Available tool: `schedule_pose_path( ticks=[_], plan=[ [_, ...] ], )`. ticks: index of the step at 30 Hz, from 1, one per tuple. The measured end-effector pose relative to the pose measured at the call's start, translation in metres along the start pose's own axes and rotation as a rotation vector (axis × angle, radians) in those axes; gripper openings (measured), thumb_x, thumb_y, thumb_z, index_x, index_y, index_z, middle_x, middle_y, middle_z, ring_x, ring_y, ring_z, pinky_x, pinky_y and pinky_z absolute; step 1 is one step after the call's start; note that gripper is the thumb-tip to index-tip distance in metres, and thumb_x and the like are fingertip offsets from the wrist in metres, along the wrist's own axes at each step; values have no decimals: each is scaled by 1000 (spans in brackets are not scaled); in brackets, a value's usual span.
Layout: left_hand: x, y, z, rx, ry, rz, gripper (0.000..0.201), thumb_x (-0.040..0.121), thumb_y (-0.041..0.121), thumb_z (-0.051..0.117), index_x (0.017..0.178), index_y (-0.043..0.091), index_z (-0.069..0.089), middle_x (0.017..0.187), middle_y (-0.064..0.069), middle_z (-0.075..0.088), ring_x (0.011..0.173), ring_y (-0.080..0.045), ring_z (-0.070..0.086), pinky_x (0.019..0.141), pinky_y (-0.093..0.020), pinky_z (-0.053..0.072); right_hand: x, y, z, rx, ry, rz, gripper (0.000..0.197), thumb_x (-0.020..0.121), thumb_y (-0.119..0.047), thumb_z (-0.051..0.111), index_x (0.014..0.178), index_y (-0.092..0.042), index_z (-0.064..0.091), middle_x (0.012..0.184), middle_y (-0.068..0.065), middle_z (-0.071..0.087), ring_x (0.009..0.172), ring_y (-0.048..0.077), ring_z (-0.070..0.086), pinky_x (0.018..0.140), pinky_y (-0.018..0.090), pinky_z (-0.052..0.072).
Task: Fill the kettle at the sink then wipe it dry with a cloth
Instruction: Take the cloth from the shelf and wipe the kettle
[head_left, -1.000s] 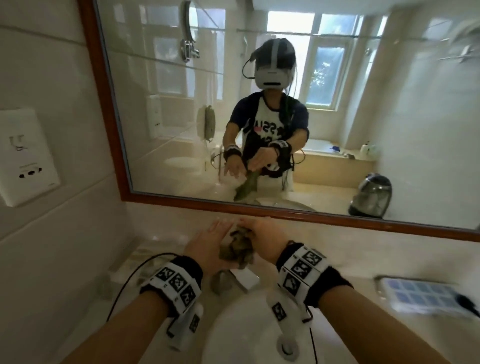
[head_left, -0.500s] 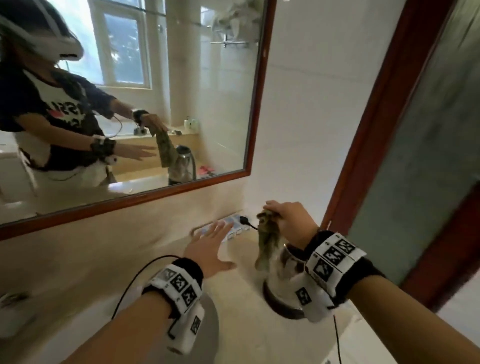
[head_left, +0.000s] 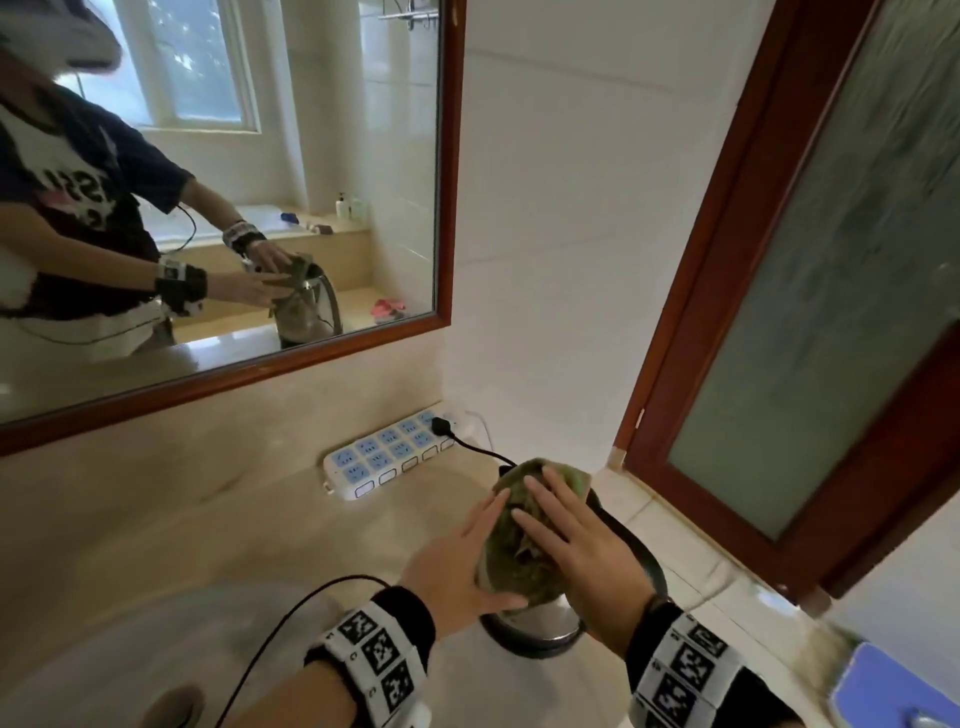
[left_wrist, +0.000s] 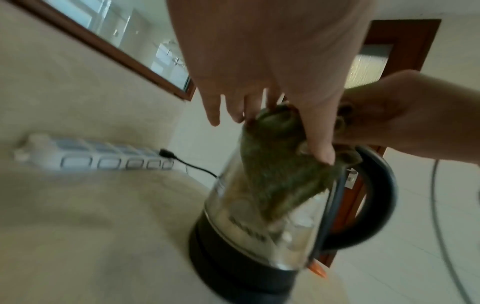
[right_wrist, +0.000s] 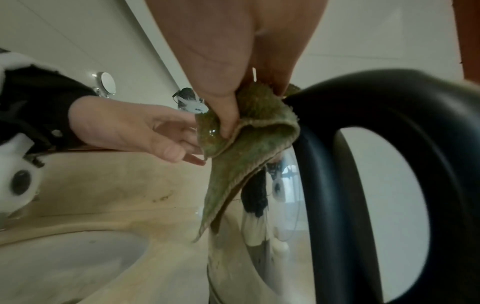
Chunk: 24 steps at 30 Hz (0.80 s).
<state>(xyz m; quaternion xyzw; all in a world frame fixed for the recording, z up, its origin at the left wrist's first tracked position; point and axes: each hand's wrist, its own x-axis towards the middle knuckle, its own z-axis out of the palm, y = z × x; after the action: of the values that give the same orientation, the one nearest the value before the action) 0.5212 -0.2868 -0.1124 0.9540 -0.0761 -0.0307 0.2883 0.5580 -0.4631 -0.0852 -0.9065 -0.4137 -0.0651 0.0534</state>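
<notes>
On the beige tabletop (head_left: 218, 514), to the right of the sink (head_left: 130, 660), the kettle (left_wrist: 262, 222) is seen standing upright on its dark base, its black handle (right_wrist: 389, 185) turned to the right. Over its top a green cloth (head_left: 519, 551) is draped, one corner hanging down the glass side. The right hand (head_left: 576, 540) is laid on the cloth from above with fingers (head_left: 550, 499) nearly straight and spread, while in the right wrist view its thumb is pressed into a fold of the cloth. The left hand (head_left: 457, 561) is set against the left side of the cloth, fingers (left_wrist: 213, 111) straight and slightly apart, nothing gripped. Farther back, a white power strip (head_left: 389, 454) is lain along the wall, a black plug (head_left: 441, 426) seated at its right end. Above the tabletop a wood-framed mirror (head_left: 447, 208) is hung.
</notes>
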Motion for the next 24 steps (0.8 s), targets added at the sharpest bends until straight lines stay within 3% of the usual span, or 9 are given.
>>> schedule_pose_path(
  ticks=[4, 6, 7, 9, 12, 14, 18, 21, 24],
  plan=[
    [-4, 6, 39, -344, 194, -11, 104, 65, 56, 69, 131, 58, -11, 153, 9, 21, 128, -9, 43, 105, -28, 42, -6, 3, -1, 92, 105, -85, 88, 55, -18, 84, 135, -12, 47, 144, 5, 51, 139, 13, 29, 97, 30, 52],
    [3, 14, 47, -434, 287, -5, 104, 62, 59, 68, 132, 61, -8, 154, 9, 18, 130, -8, 40, 105, -28, 42, -10, 12, 2, 206, 138, -68, 81, 75, -12, 65, 147, -16, 27, 155, -5, 29, 147, -4, 2, 112, 20, 33],
    [6, 20, 48, -456, 336, 4, 103, 60, 61, 67, 133, 60, -5, 154, 9, 17, 132, -8, 38, 106, -26, 41, -12, 17, 2, 232, 159, -69, 76, 80, -12, 52, 149, -18, 21, 155, -8, 25, 146, -9, -3, 119, 19, 19],
    [13, 31, 48, -455, 419, 50, 99, 60, 66, 65, 136, 56, 1, 154, 8, 15, 135, -8, 33, 107, -23, 39, -17, 29, 1, 248, 162, -52, 72, 82, -13, 41, 150, -21, 17, 153, -7, 30, 146, -3, 6, 124, 27, 7],
    [21, 36, 46, -355, 486, 149, 83, 69, 65, 56, 138, 53, 10, 153, 4, 17, 140, -14, 25, 109, -28, 38, -24, 48, -4, 237, 146, -53, 62, 86, -20, 37, 147, -18, 33, 152, -4, 35, 144, -1, 8, 118, 43, 11],
    [24, 31, 48, -259, 502, 184, 73, 76, 58, 55, 138, 51, 17, 153, 0, 20, 142, -19, 24, 109, -31, 38, -27, 57, -5, 225, 178, -61, 56, 88, -20, 37, 143, -16, 44, 152, -3, 35, 145, -10, 0, 121, 34, 9],
    [15, 15, 69, -190, 522, 203, 71, 82, 34, 58, 139, 47, 20, 156, -3, 13, 143, -19, 18, 110, -17, 28, -37, 63, -2, 263, 161, -6, 58, 88, -28, 36, 146, -23, 39, 156, -8, 28, 142, -18, -4, 119, 13, -2],
    [4, 5, 98, -223, 553, 123, 87, 80, 11, 66, 139, 50, 15, 155, -4, 11, 140, -19, 26, 108, -9, 26, -44, 61, 7, 256, 159, -25, 56, 89, -28, 39, 145, -29, 40, 156, -7, 29, 144, -15, 0, 119, 18, 10],
    [-9, 1, 125, -366, 541, -110, 85, 79, 7, 67, 141, 39, 19, 150, -5, 28, 128, -16, 43, 98, -1, 29, -46, 60, 14, 233, 181, -45, 56, 86, -27, 42, 142, -33, 40, 156, -6, 30, 146, -9, 4, 115, 18, 21]
  ],
)
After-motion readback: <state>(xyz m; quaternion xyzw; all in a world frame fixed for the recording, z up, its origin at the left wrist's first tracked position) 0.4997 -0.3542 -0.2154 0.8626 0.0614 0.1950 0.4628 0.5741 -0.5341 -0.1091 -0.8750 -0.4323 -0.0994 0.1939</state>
